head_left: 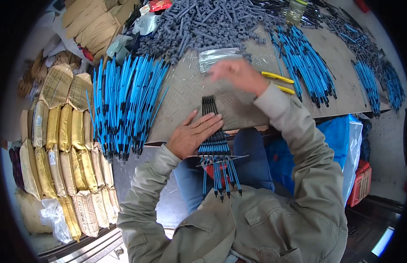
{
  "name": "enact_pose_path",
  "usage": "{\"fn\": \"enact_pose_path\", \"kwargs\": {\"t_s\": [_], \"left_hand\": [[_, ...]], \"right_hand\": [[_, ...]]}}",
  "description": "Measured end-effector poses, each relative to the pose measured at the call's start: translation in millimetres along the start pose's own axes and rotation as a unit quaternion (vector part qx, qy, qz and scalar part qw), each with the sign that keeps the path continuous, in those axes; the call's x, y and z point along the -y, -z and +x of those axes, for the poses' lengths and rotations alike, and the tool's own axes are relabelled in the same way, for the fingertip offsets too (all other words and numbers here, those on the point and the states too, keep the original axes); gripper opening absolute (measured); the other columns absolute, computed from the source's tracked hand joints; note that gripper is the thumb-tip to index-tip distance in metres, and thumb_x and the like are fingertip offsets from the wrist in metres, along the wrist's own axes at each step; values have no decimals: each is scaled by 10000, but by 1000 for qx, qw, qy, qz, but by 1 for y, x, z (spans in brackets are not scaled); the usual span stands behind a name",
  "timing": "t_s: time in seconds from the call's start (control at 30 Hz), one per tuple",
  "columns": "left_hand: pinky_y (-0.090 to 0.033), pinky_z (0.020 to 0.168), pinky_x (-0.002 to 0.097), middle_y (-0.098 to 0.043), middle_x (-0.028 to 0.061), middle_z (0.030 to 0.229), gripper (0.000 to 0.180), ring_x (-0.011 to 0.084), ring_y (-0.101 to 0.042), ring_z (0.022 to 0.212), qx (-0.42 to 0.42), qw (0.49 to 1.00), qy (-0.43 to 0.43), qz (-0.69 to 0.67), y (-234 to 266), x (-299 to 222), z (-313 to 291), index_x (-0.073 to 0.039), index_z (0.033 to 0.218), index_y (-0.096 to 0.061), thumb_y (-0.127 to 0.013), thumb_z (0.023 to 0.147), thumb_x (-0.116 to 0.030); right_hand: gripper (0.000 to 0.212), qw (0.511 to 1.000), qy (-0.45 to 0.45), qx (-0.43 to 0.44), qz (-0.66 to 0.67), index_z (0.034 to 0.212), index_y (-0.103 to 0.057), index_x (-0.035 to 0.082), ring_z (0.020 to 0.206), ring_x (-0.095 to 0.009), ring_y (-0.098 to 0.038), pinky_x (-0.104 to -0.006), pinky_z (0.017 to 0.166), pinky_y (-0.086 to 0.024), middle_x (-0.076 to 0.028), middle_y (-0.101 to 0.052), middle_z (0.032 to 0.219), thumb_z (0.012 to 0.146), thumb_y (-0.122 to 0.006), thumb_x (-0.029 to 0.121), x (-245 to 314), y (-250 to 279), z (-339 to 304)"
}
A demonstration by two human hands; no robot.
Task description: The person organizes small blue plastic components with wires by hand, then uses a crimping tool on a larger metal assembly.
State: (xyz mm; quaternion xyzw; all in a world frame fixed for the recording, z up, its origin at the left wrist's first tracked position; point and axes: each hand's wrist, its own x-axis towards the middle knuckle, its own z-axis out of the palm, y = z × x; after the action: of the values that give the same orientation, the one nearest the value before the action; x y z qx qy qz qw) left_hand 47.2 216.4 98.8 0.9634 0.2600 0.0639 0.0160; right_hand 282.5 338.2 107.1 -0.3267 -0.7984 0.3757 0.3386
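My left hand [192, 134] lies flat with fingers stretched over a row of slim black-and-blue rods [208, 104] at the table's front edge. The rods' blue ends with black tips [221, 179] hang down over my lap, and a thin bar or wire [238, 156] crosses them. Further out, my right hand [239, 75] is raised with bent, slightly blurred fingers drawn together; what they hold, if anything, is too small to make out. Just past it lies a bundle of thin, shiny wires or strips [217, 58]. Yellow-handled pliers [278, 78] rest beside my right wrist.
Blue-and-black rods lie in a large bundle at left [124, 101] and another at right [304, 65]. A heap of grey plastic parts [203, 26] covers the table's far side. Stacked yellow and brown sacks [65, 131] stand at left; a red crate [360, 182] sits at right.
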Motion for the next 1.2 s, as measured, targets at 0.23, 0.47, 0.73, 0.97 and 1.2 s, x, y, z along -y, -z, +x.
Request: {"fn": "enact_pose_path", "kwargs": {"t_s": [0.23,0.47,0.73,0.97,1.2], "left_hand": [[-224,1079,369,-352,43,1410,496,174,-328,1303,3,1000,18,-23,8,-3,4,-108,1345,-372,-374,850,-136],[-230,1083,363,-338,78,1412,497,210,-315,1310,-13,1000,11,-18,4,0,4,-71,1344,-356,-377,851,-137],[-235,1085,368,-321,93,1418,510,225,-301,1316,-10,999,-6,-29,0,3,4,-40,1351,-330,-375,850,-127],[-239,1089,375,-288,94,1432,889,232,-280,1323,3,1000,-7,-31,1,4,3,-49,1370,-285,-639,559,-140],[-235,1091,375,-282,93,1435,910,232,-279,1323,-5,999,-10,-47,0,4,3,-48,1373,-280,-650,546,-135]], "right_hand": [[126,857,35,-81,-508,727,-628,92,779,-285,-617,-405,667,-470,-83,-611,780,771,-535,166,-25,38,49],[103,864,1,-91,-496,756,-610,94,763,-298,-618,-437,648,-474,-90,-605,809,770,-512,121,-32,40,50],[108,942,115,-85,-304,855,-621,134,721,-308,-589,-397,584,-447,-69,-574,811,833,-519,166,9,13,-4],[166,912,53,-48,-404,889,-663,155,648,-275,-583,-375,500,-414,-52,-573,796,755,-577,109,16,-20,-59],[177,903,51,-66,-422,874,-678,165,608,-271,-567,-380,486,-400,-53,-524,727,741,-577,104,19,-24,-59]]}}
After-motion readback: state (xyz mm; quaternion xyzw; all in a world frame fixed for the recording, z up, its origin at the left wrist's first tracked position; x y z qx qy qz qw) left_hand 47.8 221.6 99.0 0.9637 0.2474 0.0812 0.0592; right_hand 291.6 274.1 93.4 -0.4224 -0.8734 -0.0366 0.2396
